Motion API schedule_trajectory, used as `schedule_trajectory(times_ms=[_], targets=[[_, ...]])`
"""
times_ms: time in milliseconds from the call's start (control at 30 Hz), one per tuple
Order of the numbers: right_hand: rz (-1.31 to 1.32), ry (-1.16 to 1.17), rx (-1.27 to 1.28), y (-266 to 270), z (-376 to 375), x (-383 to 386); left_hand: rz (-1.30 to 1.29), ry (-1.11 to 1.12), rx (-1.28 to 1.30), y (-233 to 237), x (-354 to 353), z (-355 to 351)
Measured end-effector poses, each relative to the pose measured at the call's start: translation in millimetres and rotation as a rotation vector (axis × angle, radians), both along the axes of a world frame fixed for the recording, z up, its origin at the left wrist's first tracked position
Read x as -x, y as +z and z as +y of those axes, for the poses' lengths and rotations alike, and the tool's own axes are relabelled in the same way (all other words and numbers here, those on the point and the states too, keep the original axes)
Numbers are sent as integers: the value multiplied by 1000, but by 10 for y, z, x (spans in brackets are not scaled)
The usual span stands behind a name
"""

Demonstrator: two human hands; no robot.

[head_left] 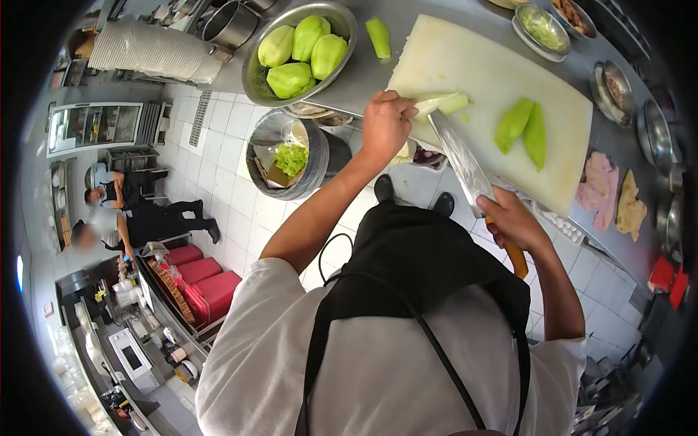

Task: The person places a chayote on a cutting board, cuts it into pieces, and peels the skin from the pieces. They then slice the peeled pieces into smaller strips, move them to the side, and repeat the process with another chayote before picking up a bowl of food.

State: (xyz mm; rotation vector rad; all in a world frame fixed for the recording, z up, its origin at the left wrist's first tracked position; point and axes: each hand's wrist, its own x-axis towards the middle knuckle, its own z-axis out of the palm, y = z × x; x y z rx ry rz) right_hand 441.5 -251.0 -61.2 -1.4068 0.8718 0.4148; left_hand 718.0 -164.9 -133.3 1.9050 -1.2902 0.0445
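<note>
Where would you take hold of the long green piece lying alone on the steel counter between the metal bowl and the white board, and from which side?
Grip the green piece across its middle, coming from straight above, fingers on its long sides. It lies flat and elongated, and the bowl and cutting board flank it closely, so a sideways reach looks cramped.

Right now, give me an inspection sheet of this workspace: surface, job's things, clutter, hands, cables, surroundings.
Surface: white cutting board on a steel counter.
Job's things: vegetable piece under the knife; two peeled halves on the board.
Clutter: metal bowl of peeled green vegetables, small dishes, scrap bin below.
Hands: left hand holds the vegetable piece; right hand grips the knife.
Cables: dark loop near the apron, cannot tell what.
Surroundings: white tiled floor; two people at work nearby.
</note>
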Motion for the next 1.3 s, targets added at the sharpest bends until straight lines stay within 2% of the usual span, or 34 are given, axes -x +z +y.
schedule_trajectory(times_ms=[467, 900, 1300], targets=[[-47, -60, 13, -190, 80, 58, -35, -35, -238, 144, -107, 15], [-97, -62, -73, -372, 84, 57, -24, 36, -229, 114, -52, 105], [-146, -49, -55, -462, 93, 91, -14, 58, -177, 81, 3, 155]])
